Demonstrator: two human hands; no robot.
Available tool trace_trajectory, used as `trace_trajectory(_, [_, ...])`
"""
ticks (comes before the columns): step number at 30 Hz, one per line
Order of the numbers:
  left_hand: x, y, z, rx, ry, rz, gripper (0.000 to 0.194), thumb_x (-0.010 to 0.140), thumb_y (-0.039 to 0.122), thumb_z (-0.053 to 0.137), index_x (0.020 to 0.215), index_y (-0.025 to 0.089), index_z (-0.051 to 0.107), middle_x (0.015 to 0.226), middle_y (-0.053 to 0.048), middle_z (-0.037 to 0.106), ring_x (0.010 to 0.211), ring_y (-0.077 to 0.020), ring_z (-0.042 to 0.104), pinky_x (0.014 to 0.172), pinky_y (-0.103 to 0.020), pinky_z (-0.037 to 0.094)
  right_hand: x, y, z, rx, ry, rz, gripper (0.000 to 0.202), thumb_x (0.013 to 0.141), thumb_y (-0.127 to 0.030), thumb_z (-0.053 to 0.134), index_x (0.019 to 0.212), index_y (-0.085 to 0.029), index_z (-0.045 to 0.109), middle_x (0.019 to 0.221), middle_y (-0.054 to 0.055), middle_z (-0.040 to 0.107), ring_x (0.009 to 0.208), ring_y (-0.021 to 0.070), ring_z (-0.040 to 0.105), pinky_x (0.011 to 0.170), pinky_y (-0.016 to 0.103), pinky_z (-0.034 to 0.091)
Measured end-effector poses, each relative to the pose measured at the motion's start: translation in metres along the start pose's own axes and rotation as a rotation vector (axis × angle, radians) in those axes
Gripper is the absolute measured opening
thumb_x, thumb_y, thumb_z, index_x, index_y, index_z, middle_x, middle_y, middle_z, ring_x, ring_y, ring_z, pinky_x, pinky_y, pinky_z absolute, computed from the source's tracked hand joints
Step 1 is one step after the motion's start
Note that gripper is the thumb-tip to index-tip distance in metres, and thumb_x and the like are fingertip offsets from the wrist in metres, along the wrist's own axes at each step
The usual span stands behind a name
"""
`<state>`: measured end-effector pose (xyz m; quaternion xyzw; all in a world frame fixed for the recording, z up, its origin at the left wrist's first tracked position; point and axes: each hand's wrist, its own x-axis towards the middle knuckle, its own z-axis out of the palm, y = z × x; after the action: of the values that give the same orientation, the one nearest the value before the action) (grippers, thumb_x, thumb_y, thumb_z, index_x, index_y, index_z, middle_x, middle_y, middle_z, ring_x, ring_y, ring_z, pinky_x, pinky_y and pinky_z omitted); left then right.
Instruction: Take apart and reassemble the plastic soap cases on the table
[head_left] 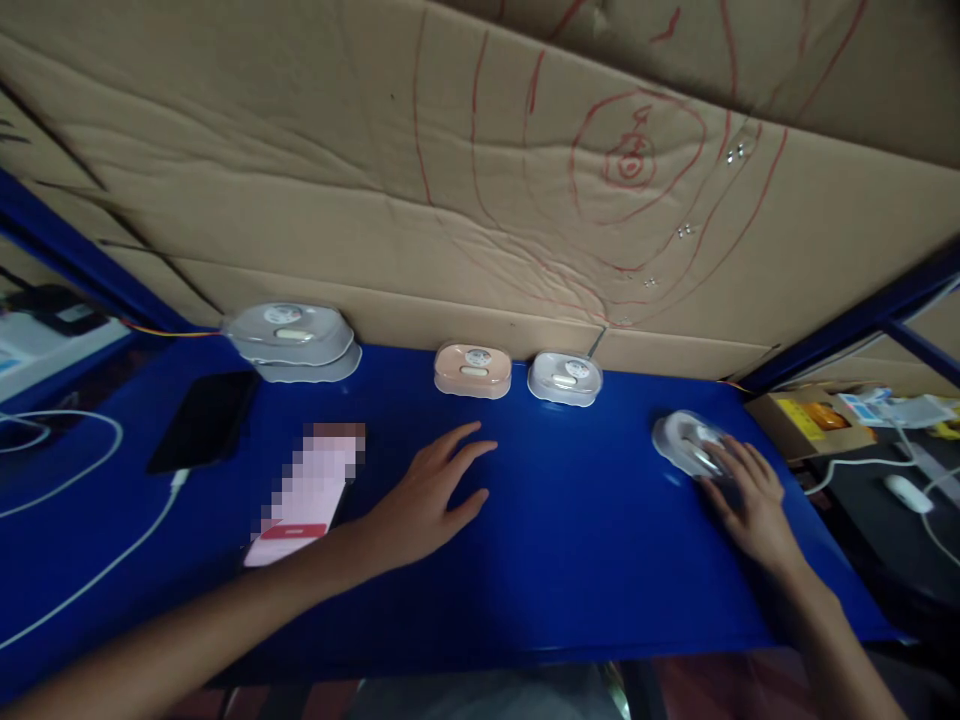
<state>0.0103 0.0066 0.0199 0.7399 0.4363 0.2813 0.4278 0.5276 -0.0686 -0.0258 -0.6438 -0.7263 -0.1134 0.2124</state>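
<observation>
My left hand [439,492] is over the blue table, fingers and thumb spread, holding nothing. To the right, my right hand [754,505] has its fingers and thumb around the near right end of a white soap box with a clear lid [684,440]. That box sits at an angle, and my fingers hide part of its lid. Along the back edge are a peach soap box [472,372] and a white soap box [564,380], both with clear lids and round stickers. At the back left, grey soap boxes [294,345] appear stacked.
A phone with a lit, partly blurred screen [311,490] lies by my left forearm. Behind it is a dark phone [202,420] on a white cable [142,545]. A cardboard wall [300,200] with red drawn lines closes the back. An open carton [806,425] stands at right.
</observation>
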Motion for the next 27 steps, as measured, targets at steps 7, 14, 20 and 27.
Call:
trace_trajectory(7, [0.08, -0.019, -0.02, 0.338, 0.118, 0.116, 0.066, 0.094, 0.032, 0.069, 0.156, 0.019, 0.05, 0.177, -0.021, 0.027, 0.165, -0.0456, 0.011, 0.129, -0.067, 0.001, 0.037, 0.024, 0.018, 0.101, -0.074, -0.095, 0.051, 0.104, -0.044, 0.054, 0.152, -0.028, 0.056, 0.158, 0.014, 0.058, 0.151, 0.0357, 0.049, 0.122, 0.06, 0.04])
trace_trajectory(14, [0.034, -0.014, -0.008, 0.698, 0.113, 0.183, 0.05, 0.101, 0.026, 0.056, 0.151, 0.021, 0.054, 0.167, -0.02, 0.046, 0.157, -0.0422, 0.038, 0.123, -0.069, 0.027, 0.118, -0.064, 0.037, 0.015, 0.125, 0.077, 0.063, 0.109, -0.05, 0.043, 0.166, -0.025, 0.036, 0.171, 0.018, 0.039, 0.158, 0.038, 0.037, 0.123, 0.066, 0.033])
trace_trajectory(20, [-0.014, 0.002, 0.004, 0.609, 0.013, 0.285, 0.049, 0.1, 0.017, 0.061, 0.147, 0.028, 0.056, 0.152, -0.012, 0.061, 0.141, -0.035, 0.055, 0.109, -0.055, 0.048, 0.112, -0.13, 0.049, 0.1, -0.179, -0.23, 0.054, 0.111, -0.048, 0.043, 0.16, -0.025, 0.044, 0.167, 0.018, 0.046, 0.156, 0.0364, 0.04, 0.122, 0.064, 0.033])
trace_trajectory(27, [-0.013, -0.01, 0.005, 0.492, 0.029, 0.261, 0.057, 0.087, 0.024, 0.083, 0.139, 0.027, 0.062, 0.17, -0.018, 0.035, 0.157, -0.0458, 0.034, 0.12, -0.066, 0.036, 0.094, -0.195, 0.053, 0.129, -0.17, -0.346, 0.042, 0.108, -0.045, 0.053, 0.145, -0.025, 0.057, 0.149, 0.017, 0.06, 0.149, 0.0356, 0.048, 0.123, 0.064, 0.029])
